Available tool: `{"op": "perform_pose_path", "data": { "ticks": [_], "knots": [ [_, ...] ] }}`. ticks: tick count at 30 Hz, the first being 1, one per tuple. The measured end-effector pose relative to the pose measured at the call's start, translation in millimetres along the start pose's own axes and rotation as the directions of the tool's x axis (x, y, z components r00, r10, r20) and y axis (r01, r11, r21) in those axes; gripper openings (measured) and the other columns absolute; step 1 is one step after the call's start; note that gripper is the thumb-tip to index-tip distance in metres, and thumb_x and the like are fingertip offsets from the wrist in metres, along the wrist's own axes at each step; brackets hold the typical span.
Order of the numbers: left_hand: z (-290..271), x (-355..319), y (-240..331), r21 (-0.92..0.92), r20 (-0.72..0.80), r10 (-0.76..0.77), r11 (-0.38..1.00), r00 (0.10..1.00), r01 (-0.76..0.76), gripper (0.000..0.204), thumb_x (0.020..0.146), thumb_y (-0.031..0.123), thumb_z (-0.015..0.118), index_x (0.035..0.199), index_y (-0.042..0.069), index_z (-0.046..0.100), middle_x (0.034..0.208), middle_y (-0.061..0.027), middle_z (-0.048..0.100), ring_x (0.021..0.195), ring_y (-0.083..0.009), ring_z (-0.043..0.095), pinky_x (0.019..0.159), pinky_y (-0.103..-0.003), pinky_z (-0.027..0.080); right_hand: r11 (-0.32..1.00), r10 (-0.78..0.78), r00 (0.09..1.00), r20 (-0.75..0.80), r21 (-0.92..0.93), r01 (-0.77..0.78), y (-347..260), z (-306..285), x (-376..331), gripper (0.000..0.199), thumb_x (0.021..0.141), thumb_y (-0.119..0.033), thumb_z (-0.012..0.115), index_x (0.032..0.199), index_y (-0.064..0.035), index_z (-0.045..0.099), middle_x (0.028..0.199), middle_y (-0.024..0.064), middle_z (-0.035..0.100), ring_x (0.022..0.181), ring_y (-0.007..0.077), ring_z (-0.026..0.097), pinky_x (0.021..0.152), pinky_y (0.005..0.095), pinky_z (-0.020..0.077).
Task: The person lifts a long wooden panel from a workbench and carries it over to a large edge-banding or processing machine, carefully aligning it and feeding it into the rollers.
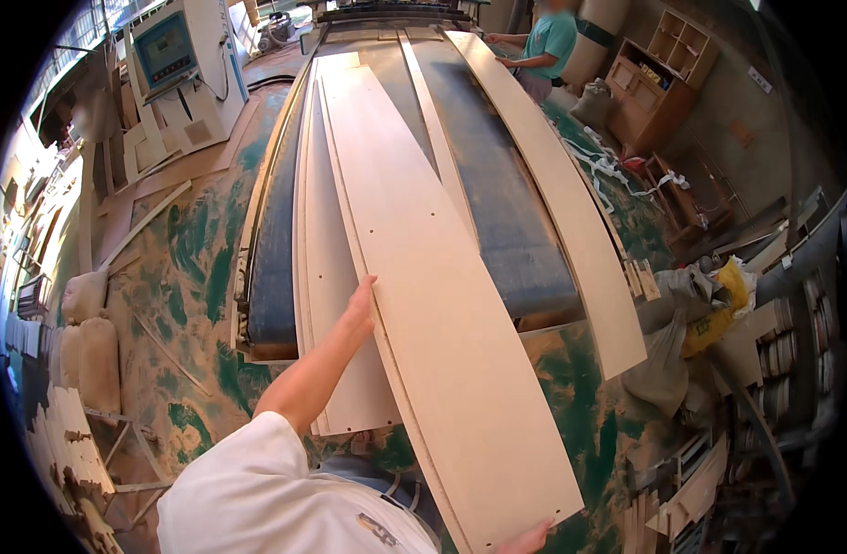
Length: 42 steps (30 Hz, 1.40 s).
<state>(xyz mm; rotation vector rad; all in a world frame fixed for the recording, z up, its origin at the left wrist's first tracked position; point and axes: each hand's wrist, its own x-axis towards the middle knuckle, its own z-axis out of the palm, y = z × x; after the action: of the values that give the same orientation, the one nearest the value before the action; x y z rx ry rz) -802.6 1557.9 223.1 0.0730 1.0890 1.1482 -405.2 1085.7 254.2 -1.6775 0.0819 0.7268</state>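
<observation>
Mid-lift, by the look of it: the long pale panel (pixel 442 305) was being handled off the dark machine bed (pixel 506 231), tilted, its near end hanging past the bed's end toward the person. Left hand (pixel 359 309) lay flat along the panel's left edge, fingers extended, steadying rather than gripping. Right hand (pixel 527 538) was at the panel's near corner by the lower frame edge; mostly cut off, so couldn't tell whether it was clenched on the board.

Judgement: the panel is long and likely whippy, so the next move would call for support at both ends and a level carry, keeping clear of the narrower board (pixel 336 277) lying under and beside it. A third long board (pixel 552 194) lay along the bed's right side, well apart from both hands.

Room: workshop, green floor (pixel 192 277) heavily dusted with sawdust. Control console with screen (pixel 169 51) stood far left. Sacks (pixel 96 342) sat on the floor at left, wooden shelving unit (pixel 659 78) far right, offcuts stacked around. A co-worker in a teal shirt (pixel 548 42) stood at the bed's far end.
</observation>
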Motion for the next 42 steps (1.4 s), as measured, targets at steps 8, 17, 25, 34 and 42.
{"op": "perform_pose_path", "data": {
  "ticks": [8,17,25,34,42],
  "knots": [
    [-58.7,66.8,114.9,0.248,-0.216,0.381,0.912,0.899,-0.327,0.064,0.094,0.036,0.066,0.142,-0.003,0.049,0.144,-0.0211,0.054,0.132,-0.0311,0.054,0.110,-0.043,0.045,0.997,0.061,0.991,0.118,0.041,-0.066,13.3,130.2,-63.0,0.060,0.110,-0.043,0.042,0.146,0.0041,0.046,0.142,0.0192,0.057,0.124,0.0346,0.061,0.101,0.0469,0.0532],
    [-143.0,-94.8,47.4,0.755,-0.174,0.712,0.540,0.680,-0.372,0.058,0.092,0.031,0.069,0.137,-0.002,0.051,0.136,-0.0178,0.052,0.129,-0.0315,0.051,0.110,-0.042,0.041,0.943,0.313,0.798,0.515,-0.268,-0.198,42.9,219.4,-125.0,0.039,0.108,-0.036,0.051,0.129,-0.0036,0.056,0.109,0.0097,0.067,0.092,0.0225,0.070,0.074,0.0409,0.0614],
    [-191.9,-167.0,10.9,0.874,-0.071,0.731,0.374,0.678,-0.311,0.069,0.093,0.034,0.069,0.145,-0.002,0.043,0.146,-0.0210,0.043,0.139,-0.0366,0.041,0.116,-0.047,0.034,0.863,0.435,0.588,0.682,-0.503,-0.056,61.5,269.2,-164.1,0.035,0.108,-0.031,0.052,0.115,0.0021,0.060,0.098,0.0141,0.072,0.083,0.0252,0.073,0.072,0.0391,0.0615],
    [-216.5,-183.4,-76.0,0.791,-0.198,0.524,0.585,0.829,-0.181,0.079,0.094,0.037,0.071,0.150,-0.005,0.035,0.151,-0.0243,0.037,0.141,-0.0386,0.039,0.117,-0.044,0.034,0.746,0.414,0.792,0.449,-0.665,-0.013,53.2,163.0,-11.9,0.032,0.104,-0.031,0.058,0.098,-0.0007,0.060,0.085,0.0141,0.072,0.072,0.0235,0.072,0.061,0.0341,0.0583],
    [-170.7,-165.7,-114.1,0.897,-0.273,0.627,0.440,0.729,-0.043,0.089,0.096,0.041,0.069,0.153,-0.012,0.024,0.158,-0.0292,0.028,0.146,-0.0417,0.033,0.120,-0.047,0.031,0.851,0.362,0.903,0.232,-0.478,-0.219,7.2,76.4,151.1,0.030,0.105,-0.033,0.056,0.108,-0.0034,0.059,0.094,0.0132,0.071,0.082,0.0279,0.073,0.069,0.0406,0.0607]
  ]
}}
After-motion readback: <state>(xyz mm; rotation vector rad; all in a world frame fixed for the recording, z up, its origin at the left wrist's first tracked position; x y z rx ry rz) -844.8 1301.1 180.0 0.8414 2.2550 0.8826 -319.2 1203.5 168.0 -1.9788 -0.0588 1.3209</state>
